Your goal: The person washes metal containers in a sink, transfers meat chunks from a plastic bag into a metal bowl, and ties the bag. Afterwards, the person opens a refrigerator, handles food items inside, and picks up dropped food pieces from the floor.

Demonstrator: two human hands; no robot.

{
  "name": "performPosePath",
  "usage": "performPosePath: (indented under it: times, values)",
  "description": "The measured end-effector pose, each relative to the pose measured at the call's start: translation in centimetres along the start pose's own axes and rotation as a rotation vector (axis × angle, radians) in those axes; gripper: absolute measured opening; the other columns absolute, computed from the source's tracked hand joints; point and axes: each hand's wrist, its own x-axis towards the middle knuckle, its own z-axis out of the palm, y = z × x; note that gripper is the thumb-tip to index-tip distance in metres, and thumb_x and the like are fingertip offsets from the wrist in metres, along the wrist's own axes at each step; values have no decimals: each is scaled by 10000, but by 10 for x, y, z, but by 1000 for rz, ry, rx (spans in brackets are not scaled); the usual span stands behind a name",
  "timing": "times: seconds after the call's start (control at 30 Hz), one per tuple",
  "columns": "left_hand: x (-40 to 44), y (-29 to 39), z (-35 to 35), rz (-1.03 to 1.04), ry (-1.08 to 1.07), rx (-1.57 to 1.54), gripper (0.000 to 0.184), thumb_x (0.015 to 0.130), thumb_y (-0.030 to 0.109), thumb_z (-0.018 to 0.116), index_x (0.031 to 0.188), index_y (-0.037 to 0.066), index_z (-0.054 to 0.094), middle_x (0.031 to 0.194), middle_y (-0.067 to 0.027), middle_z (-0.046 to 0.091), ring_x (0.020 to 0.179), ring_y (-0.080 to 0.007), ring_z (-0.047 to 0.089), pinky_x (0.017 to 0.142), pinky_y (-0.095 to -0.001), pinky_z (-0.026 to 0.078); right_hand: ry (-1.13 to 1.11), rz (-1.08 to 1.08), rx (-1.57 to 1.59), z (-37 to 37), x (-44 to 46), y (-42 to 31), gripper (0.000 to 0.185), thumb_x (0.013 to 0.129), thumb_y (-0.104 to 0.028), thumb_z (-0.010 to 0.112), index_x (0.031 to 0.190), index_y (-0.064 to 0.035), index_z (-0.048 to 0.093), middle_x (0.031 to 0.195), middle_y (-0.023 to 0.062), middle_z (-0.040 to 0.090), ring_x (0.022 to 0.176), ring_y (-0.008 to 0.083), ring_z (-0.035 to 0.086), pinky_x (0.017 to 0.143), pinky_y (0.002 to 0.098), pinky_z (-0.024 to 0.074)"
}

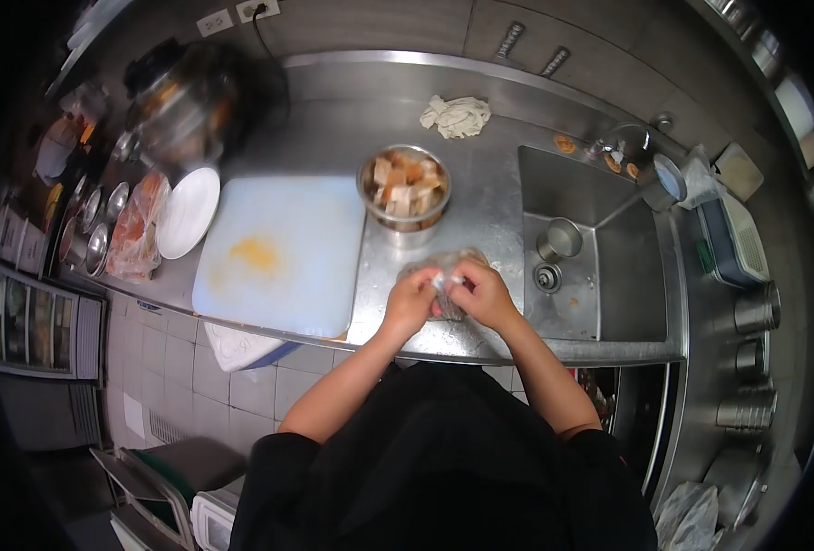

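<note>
We have both of our hands at the front part of the metal desk [333, 138], between the cutting board and the sink. The left hand [411, 300] and the right hand [482, 292] are close together, fingers bent inward, each pinching a bit of the clear plastic bag [448, 309]. The bag sits low under our fingers, near the front edge; what it contains is too hidden for us to tell.

Just beyond the bag stands a round metal container [404, 223], holding blocky chunks of food [407, 188], some pale and some orange-brown. To the left of it the white cutting board [283, 248] lies flat, with a yellow stain [255, 253] on its surface. Beside the board's far left side we see a white oval plate [188, 213], and next to that a plastic bag with reddish contents [138, 230], near several metal bowls [97, 248].

Farther back on the desk lies a crumpled cloth [455, 117]. On our right is the sink [632, 275], with a small metal pot [563, 238] inside near the drain [546, 278]. A faucet [629, 130] is at its back, and a blue-grey bin [724, 241] sits past its right side. The large shape at the back left is blurred.
</note>
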Motion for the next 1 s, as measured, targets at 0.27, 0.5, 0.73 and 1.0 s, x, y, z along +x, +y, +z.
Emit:
performPosePath:
  times: [0.27,0.5,0.73,1.0]
  values:
    - [5,-3,-6,-37,-14,-47,179,981,136,533,1079,17,624,775,-56,645,590,-130,613,574,-263,473,313,265,484,17,-19,40,143,906,-32,571,1044,-67,591,884,32,633,747,101,609,653,249,500]
    - [-6,17,8,-167,9,-192,175,989,140,539,1118,42,605,801,-29,635,493,-59,488,372,-187,321,271,-59,-393,39,-21,5,229,766,-186,751,899,-77,599,831,84,582,673,265,595,600,384,486]
    - [-8,8,19,-25,37,-94,188,993,169,565,1110,30,614,720,5,589,518,-59,499,401,-196,360,318,85,-339,38,-14,16,158,786,-173,684,792,-68,565,744,98,598,685,317,621,587,431,486]
    - [3,-2,1,-84,-127,-88,195,964,182,603,1064,20,649,651,6,542,518,-70,504,475,-224,383,251,269,-139,25,-15,26,121,807,-150,669,844,-65,592,714,91,620,645,273,630,598,400,494]
